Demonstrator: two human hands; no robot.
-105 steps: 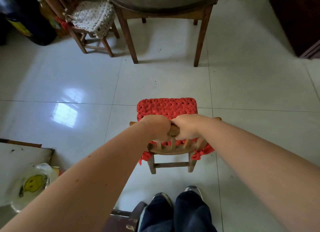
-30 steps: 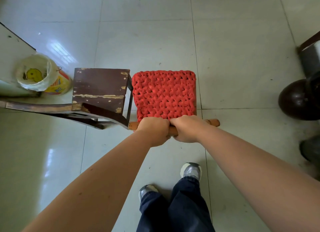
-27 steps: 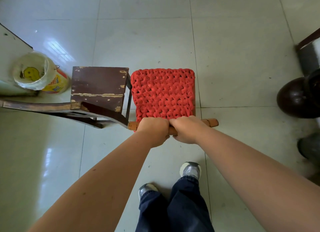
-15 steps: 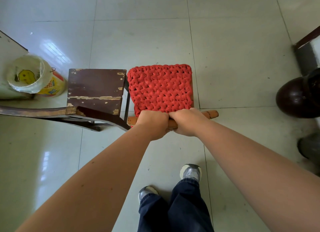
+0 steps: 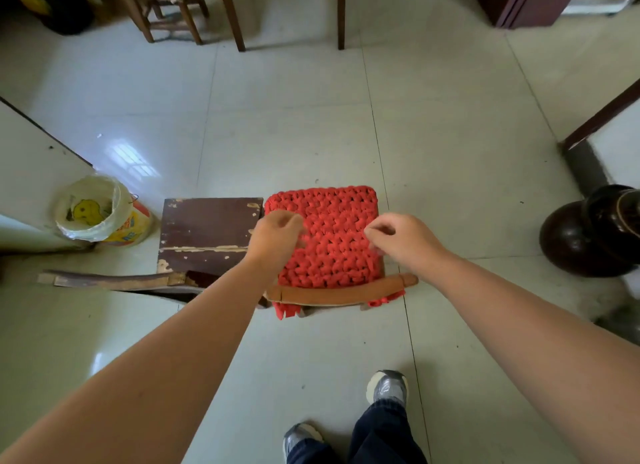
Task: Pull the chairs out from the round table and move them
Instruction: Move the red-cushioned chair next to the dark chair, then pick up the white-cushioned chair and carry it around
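Left hand (image 5: 277,235) and right hand (image 5: 401,238): fingers loosely curled, gripping nothing, over the red cushion (image 5: 332,259). Small chair (image 5: 339,293) stands on the tiles, side against a dark brown chair (image 5: 207,231). Left: bucket (image 5: 100,217), yellow face print, lettering unreadable. Right: dark jar (image 5: 585,238). Chairs: 3, the third chair (image 5: 166,13) by 2 table legs (image 5: 232,16).
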